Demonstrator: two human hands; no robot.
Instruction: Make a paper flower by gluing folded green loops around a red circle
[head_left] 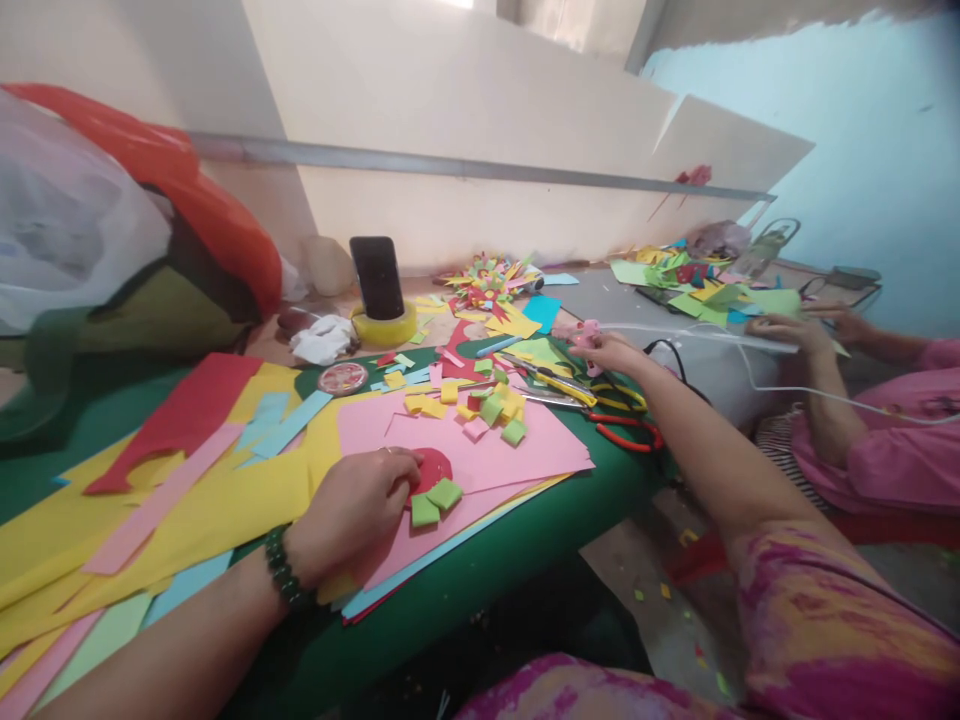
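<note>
My left hand (356, 505), a dark bead bracelet at its wrist, lies on a pink paper stack (517, 440). Its curled fingers hold the edge of a red paper disc (435, 466). Two folded green paper pieces (426, 510) sit at the disc's near edge. Out to the right, my right hand (613, 355) has its fingers closed around a small pink tool (587, 332) that looks like a glue gun; the fingers partly hide it. Folded yellow, green and pink paper pieces (491, 408) are heaped beyond the disc.
Beside my right hand lie a utility knife (551, 380) and red-handled pliers (626, 432). A phone (377, 275) stands in a yellow tape roll (384, 325). Coloured paper sheets (247, 490) spread leftward. A co-worker's hands (795, 330) are at the right, near a white cord (810, 388).
</note>
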